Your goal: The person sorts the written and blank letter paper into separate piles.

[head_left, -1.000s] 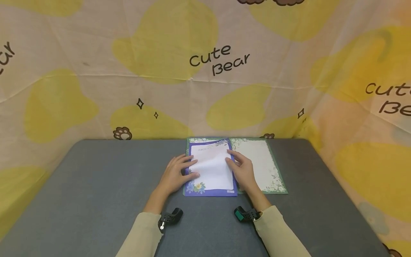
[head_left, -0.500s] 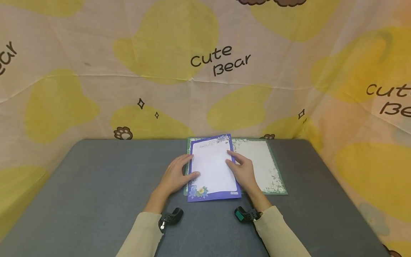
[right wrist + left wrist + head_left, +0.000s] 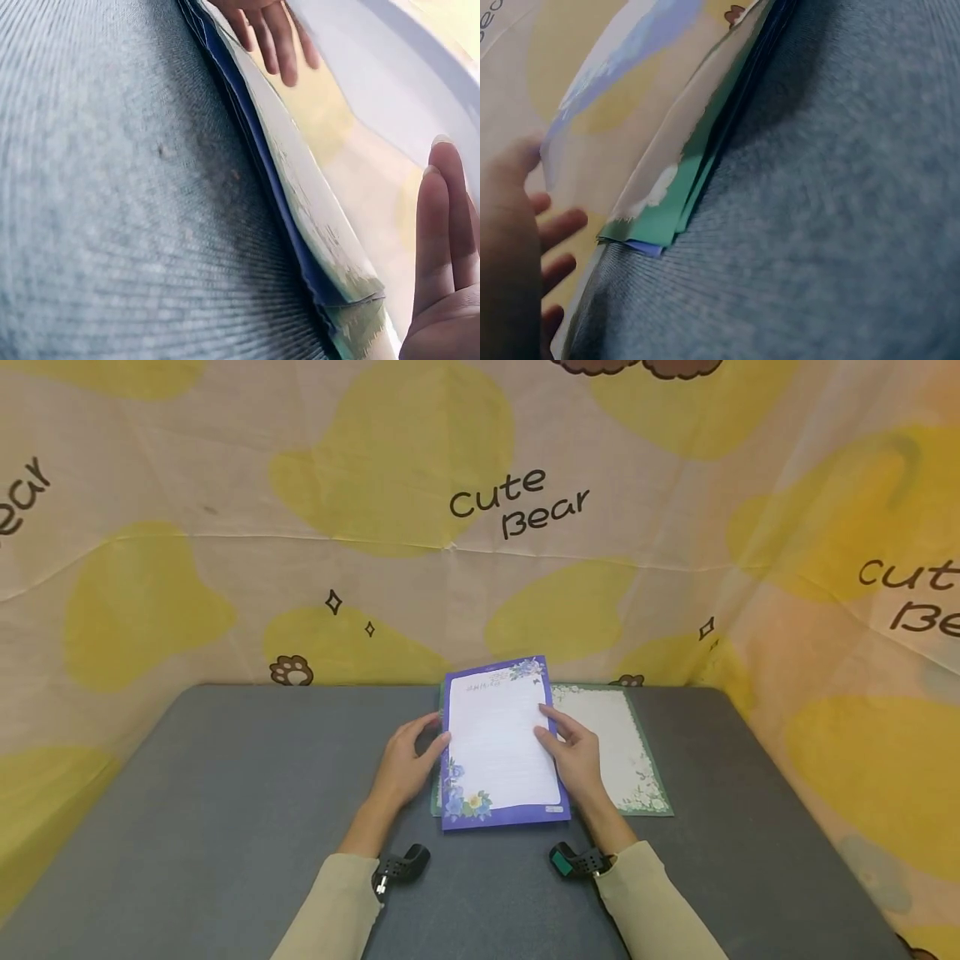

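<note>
A letter sheet [image 3: 502, 743] with a violet border and blue flowers is raised above an open pad of green-bordered stationery [image 3: 607, 752]. My right hand [image 3: 577, 760] holds its right edge, with thumb and index finger seen on the front. The right wrist view shows two straight fingers [image 3: 450, 225] behind the sheet. At the left edge, the thumb of my left hand [image 3: 401, 768] touches the sheet. Its other fingers [image 3: 559, 232] are loosely spread and apart from the sheet in the left wrist view. The lifted sheet hides much of the pad's left page.
The pad lies at the far edge of a grey table [image 3: 225, 827]. Behind the table hangs a yellow patterned cloth [image 3: 420, 460] with "Cute Bear" lettering. Green and blue page edges [image 3: 679, 202] show at the pad's near side.
The violet-bordered sheet has risen off the pad, its top edge now above the table's far edge. The left hand has slid outward from the sheet's face to its left edge.
</note>
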The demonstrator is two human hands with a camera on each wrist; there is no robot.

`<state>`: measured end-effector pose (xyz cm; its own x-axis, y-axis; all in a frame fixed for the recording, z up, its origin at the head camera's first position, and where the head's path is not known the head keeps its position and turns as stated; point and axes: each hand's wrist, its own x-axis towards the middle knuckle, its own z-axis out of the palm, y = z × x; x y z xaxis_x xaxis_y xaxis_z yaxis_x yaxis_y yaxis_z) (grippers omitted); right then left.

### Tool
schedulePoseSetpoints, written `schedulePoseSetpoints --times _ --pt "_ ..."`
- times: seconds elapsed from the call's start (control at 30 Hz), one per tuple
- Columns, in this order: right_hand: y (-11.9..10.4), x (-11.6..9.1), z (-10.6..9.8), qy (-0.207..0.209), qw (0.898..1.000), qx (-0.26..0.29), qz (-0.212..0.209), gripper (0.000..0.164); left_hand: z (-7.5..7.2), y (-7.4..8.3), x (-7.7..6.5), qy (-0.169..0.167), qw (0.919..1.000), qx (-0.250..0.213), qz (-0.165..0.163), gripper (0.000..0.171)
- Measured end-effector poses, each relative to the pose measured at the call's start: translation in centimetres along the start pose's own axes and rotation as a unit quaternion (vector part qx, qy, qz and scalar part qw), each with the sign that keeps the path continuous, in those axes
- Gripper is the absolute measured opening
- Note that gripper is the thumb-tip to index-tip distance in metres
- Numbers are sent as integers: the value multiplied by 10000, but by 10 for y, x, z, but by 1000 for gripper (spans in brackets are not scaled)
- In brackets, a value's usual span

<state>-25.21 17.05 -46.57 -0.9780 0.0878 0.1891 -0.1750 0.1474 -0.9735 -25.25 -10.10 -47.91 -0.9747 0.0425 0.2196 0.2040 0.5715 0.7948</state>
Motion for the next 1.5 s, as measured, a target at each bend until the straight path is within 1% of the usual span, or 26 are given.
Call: schedulePoseSetpoints --times 0.2,0.37,0.47,0.57,0.67,0.77,0.87,1.03,1.23,1.33,1.5 --pt "2 -1 0 -51 9998 158 132 40 1 3 -2 188 9971 -503 539 45" --pt "3 -3 0 -92 9996 187 188 39 1 6 -3 436 9899 -989 919 29" --pt "3 -4 0 -143 9994 223 207 39 1 7 -3 546 9858 -1204 1035 25" --pt "3 -4 0 -172 9992 262 237 39 1 7 -2 489 9831 -1492 937 24" --pt "4 -4 0 -174 9991 278 270 39 1 7 -2 394 9804 -1795 706 25" --pt "4 -3 1 -165 9990 273 302 38 0 8 -3 366 9787 -1958 488 27" --pt "2 -2 1 -121 9991 198 347 38 -2 9 -2 392 9787 -1993 311 26" --pt "-1 -2 1 -15 9988 208 440 36 -3 12 -2 436 9794 -1966 144 25" --pt "0 -2 0 15 9981 294 540 36 -3 11 1 322 9793 -1997 -53 26" --pt "1 -2 0 -23 9987 246 451 37 -5 10 1 329 9790 -2005 -143 26" --pt "-2 -1 0 -169 9998 -3 135 37 -14 9 2 394 9802 -1918 -296 26"
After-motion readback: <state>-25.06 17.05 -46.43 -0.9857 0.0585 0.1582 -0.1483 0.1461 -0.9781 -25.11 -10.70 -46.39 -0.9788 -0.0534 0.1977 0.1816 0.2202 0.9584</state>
